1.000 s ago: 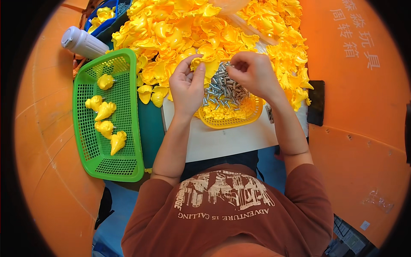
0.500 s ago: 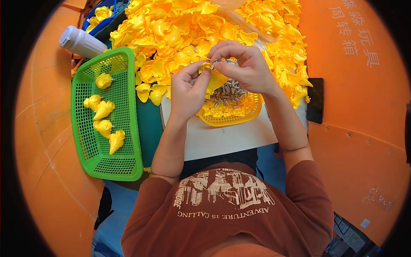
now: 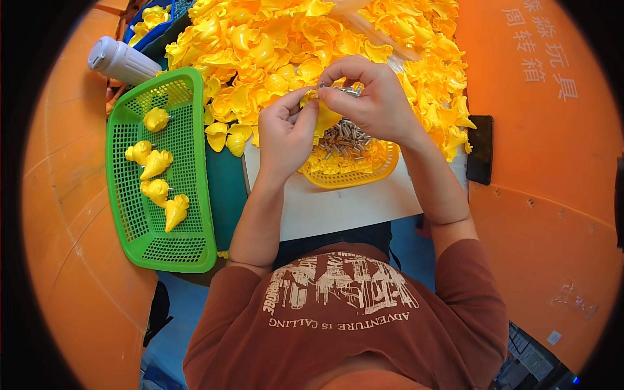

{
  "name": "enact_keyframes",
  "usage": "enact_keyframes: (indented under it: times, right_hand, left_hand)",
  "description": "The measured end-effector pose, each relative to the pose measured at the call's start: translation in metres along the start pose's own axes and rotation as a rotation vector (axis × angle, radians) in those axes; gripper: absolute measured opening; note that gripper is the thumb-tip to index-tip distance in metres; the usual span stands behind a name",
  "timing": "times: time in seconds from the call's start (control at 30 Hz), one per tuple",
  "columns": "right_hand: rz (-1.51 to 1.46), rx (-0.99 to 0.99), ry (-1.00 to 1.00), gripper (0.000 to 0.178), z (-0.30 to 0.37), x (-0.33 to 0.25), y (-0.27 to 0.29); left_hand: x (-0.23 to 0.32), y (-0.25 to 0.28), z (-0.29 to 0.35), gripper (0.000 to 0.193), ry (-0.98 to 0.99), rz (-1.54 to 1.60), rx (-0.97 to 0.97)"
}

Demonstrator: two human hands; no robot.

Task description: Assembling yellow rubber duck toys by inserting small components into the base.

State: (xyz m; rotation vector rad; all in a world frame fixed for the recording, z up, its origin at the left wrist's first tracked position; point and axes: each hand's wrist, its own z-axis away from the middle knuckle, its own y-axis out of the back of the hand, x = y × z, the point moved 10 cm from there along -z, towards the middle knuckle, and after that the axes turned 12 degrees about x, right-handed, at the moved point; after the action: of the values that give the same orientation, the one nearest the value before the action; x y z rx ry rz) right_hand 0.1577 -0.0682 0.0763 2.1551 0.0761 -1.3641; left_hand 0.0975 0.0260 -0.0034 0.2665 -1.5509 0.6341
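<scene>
My left hand is closed on a curved yellow plastic shell, pinching it between thumb and fingers. Pressed close against it, my right hand has thumb and forefinger together on a small metal pin, of which only a bit shows at the shell's upper edge. The fingers hide most of where pin and shell meet. Below both hands sits a yellow basket holding many short metal pins and small flat yellow pieces.
To the left, a green basket holds several yellow shaped parts, some with metal pins sticking out. A heap of yellow shells covers the far table. A pale bottle lies behind the basket; a dark phone lies right.
The metal pin, plainly visible before between my right fingertips, is now mostly covered. My right fingers have shifted slightly up and left against the shell; my left hand stays nearly in place.
</scene>
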Motion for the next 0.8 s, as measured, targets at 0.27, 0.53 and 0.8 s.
enact_keyframes:
  times: [0.27,0.53,0.8]
  right_hand:
    - [-0.083,-0.118,-0.021,0.013,-0.009,0.018,-0.013]
    - [-0.26,0.249,-0.086,0.019,0.006,0.024,0.007]
    - [0.645,-0.374,-0.024,0.017,0.089,0.04,-0.075]
  left_hand:
    - [0.004,-0.006,-0.001,0.02,0.006,0.048,-0.081]
    - [0.007,0.03,-0.025,0.023,0.031,0.168,0.091]
    - [0.001,0.034,-0.027,0.022,0.047,0.26,0.172]
